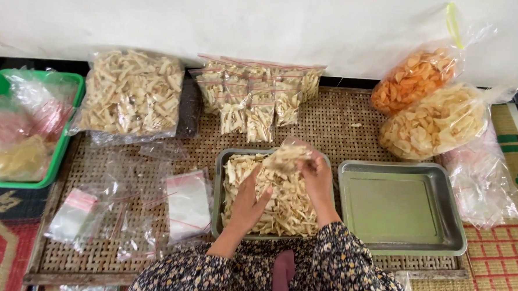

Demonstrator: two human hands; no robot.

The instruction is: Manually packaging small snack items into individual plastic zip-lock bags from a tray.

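Two metal trays sit on a woven bamboo mat (353, 123) below a white wall (218, 21). I see the left tray (219, 178) heaped with pale, curled chips (282, 205), while the right tray (402, 207) shows only dull steel. My right hand (317, 177) pinches a small clear bag (287, 155) over the far side of the heap; my left hand (249, 203) rests in the chips, fingers loosely curled. Crinkly empty bags (188, 203) lie to the left, and sealed packs (255, 99) lean against the wall.
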